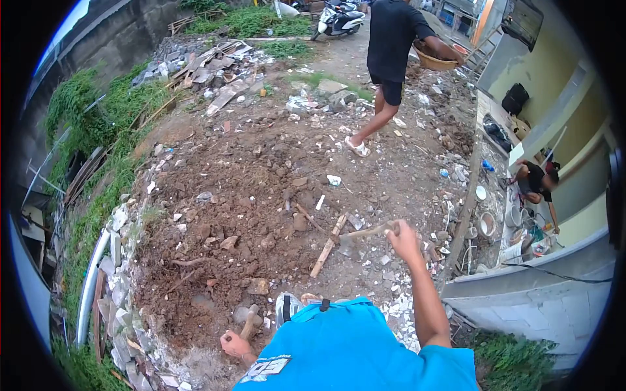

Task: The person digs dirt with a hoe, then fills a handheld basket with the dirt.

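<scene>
My right hand [405,241] is closed around the end of a wooden handle [372,231], raised over the ground to my right front. The handle's far end overlaps a pale wooden strip [329,246] lying on the soil, and the tool's head does not show clearly. Low at my left side, my left hand [236,345] has its fingers curled at the end of a short, thick wooden handle [248,321]. A greyish piece shows around that handle's upper part, close to the loose brown soil [222,189].
Ahead, a person in black [391,52] carries a basin [435,60] of dark material. Another person [536,181] crouches by buckets [487,225] along the building at right. Rubble [117,293] edges the left side; a scooter [338,18] stands at the back.
</scene>
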### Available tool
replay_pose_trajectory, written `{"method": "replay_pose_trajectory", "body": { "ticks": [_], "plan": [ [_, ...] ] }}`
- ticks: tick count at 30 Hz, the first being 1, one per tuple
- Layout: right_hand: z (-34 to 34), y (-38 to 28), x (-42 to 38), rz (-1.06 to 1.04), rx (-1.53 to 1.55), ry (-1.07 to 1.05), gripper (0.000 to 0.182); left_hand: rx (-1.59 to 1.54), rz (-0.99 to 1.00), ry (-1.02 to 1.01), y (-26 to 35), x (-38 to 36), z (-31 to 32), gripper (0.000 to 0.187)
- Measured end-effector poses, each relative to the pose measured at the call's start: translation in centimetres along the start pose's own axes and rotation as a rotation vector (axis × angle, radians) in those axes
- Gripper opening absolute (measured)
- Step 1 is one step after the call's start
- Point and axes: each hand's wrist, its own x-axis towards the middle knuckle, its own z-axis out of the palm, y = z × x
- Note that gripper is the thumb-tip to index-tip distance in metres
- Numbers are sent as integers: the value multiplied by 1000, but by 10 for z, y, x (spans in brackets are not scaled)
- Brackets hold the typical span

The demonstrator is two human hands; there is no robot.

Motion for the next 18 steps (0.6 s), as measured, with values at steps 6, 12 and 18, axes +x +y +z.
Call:
{"method": "replay_pose_trajectory", "body": {
  "ticks": [6, 12, 18],
  "plan": [
    [174, 276, -234, 504, -264, -758, 47, 33, 167, 171, 20, 106, 8, 32],
    [195, 312, -322, 945, -219, -312, 41, 137, 52, 141, 21, 152, 24, 31],
    [135, 237, -184, 907, 451, 183, 17, 182, 198, 123, 31, 150, 33, 31]
  ]
}}
